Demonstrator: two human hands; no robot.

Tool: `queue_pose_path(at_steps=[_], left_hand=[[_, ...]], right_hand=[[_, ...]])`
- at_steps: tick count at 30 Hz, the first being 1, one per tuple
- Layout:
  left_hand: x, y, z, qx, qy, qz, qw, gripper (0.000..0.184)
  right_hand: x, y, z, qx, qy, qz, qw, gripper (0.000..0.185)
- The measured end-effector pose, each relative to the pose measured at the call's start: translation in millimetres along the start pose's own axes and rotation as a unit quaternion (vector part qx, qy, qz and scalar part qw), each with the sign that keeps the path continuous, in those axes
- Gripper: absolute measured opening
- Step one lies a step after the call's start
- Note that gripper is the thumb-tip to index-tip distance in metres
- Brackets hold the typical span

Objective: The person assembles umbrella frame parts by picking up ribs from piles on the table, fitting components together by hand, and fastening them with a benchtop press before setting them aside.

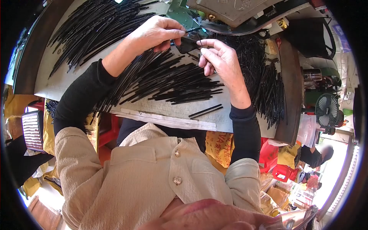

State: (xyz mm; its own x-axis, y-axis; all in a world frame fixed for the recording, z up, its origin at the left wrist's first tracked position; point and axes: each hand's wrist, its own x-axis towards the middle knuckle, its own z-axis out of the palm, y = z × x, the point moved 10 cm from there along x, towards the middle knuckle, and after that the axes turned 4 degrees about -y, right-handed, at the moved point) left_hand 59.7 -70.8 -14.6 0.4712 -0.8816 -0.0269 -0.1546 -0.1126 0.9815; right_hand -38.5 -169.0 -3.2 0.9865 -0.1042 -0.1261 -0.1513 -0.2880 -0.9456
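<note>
At the table's far side, my left hand (165, 35) is closed in a pinch on a thin black strip (193, 30), whose free end points right toward the machine. My right hand (219, 57) is a little to the right and lower, thumb and fingertips pinched together around another thin dark piece (199, 40) that stands nearly upright. Whether the two pieces touch is too small to tell. Below both hands lies a spread pile of black strips (168, 78). Two strips (206, 111) lie apart from it near the front edge.
A metal machine (226, 10) with a green base (178, 13) stands just beyond my hands. More black strips (97, 30) cover the table's left; tangled ones (249, 50) and a bundle (269, 96) lie right. A fan (327, 109) stands at far right, and a person (314, 155) is beyond.
</note>
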Motion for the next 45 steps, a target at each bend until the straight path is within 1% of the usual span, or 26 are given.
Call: queue_pose_path(at_steps=[3,7,12,15,18,19,21,23,24,27,28,30,33,34,37,39,40,43,45], left_hand=[[5.6,-3.1,-2.7,-0.020,0.010,0.010,1.000,0.027],[2.2,1.7,-3.6,-0.007,0.013,0.018,1.000,0.028],[1.0,3.4,-7.8,0.005,0.038,-0.001,0.999,0.029],[1.1,1.7,-5.9,-0.016,0.025,-0.005,1.000,0.028],[2.2,2.1,-6.5,-0.006,0.021,-0.013,1.000,0.029],[2.1,3.9,-7.8,-0.006,0.021,-0.013,1.000,0.029],[1.9,2.2,-3.3,-0.039,-0.013,-0.037,0.998,0.028],[2.8,0.9,-3.8,-0.044,-0.012,-0.038,0.998,0.028],[2.5,0.3,-4.0,-0.049,-0.012,-0.039,0.998,0.028],[1.5,0.3,-5.0,-0.040,0.012,-0.037,0.998,0.026],[2.8,-3.3,-3.5,-0.056,0.003,-0.040,0.998,0.026],[-1.0,-4.5,-0.2,-0.097,0.019,-0.036,0.994,0.027],[-5.7,-2.1,7.1,-0.143,0.043,-0.009,0.989,0.028],[-5.2,-4.3,10.4,-0.166,0.037,-0.002,0.985,0.027],[-7.9,-2.7,11.7,-0.161,0.037,0.012,0.986,0.025],[-9.4,-3.4,12.4,-0.169,0.042,0.009,0.985,0.024],[-9.9,-3.7,12.6,-0.178,0.047,0.008,0.983,0.024],[-9.0,-0.9,17.8,-0.195,0.028,0.003,0.980,0.024],[-8.1,2.0,22.9,-0.191,0.010,0.010,0.981,0.025]], right_hand=[[4.9,0.5,-2.4,0.010,0.007,-0.013,1.000,0.024],[6.9,3.3,-2.5,0.028,0.003,-0.010,1.000,0.024],[8.2,3.8,-1.9,0.044,-0.001,-0.021,0.999,0.024],[9.0,6.0,-1.5,0.048,-0.005,-0.013,0.999,0.024],[8.0,6.4,-1.5,0.045,-0.004,-0.006,0.999,0.024],[8.0,7.3,-1.1,0.057,-0.004,-0.001,0.998,0.024],[8.2,8.2,-0.4,0.067,-0.007,0.004,0.998,0.024],[8.7,10.6,-0.1,0.121,-0.010,0.012,0.993,0.026],[8.7,10.7,0.6,0.121,-0.014,0.011,0.992,0.026],[7.7,12.9,-2.1,0.170,0.008,0.022,0.985,0.028],[9.3,18.1,-5.3,0.176,0.017,0.019,0.984,0.028],[9.0,21.0,-13.6,0.244,0.061,-0.006,0.968,0.027],[12.4,36.3,-35.4,0.400,0.137,-0.051,0.905,0.018],[12.6,38.9,-40.0,0.431,0.144,-0.072,0.888,0.017],[13.4,45.6,-36.7,0.446,0.140,-0.070,0.881,0.017],[14.8,46.2,-28.2,0.448,0.106,-0.065,0.885,0.019],[14.9,46.7,-28.7,0.448,0.106,-0.065,0.885,0.019],[12.8,45.0,-42.3,0.471,0.140,-0.097,0.865,0.022],[11.8,43.2,-40.4,0.473,0.144,-0.093,0.864,0.022]])
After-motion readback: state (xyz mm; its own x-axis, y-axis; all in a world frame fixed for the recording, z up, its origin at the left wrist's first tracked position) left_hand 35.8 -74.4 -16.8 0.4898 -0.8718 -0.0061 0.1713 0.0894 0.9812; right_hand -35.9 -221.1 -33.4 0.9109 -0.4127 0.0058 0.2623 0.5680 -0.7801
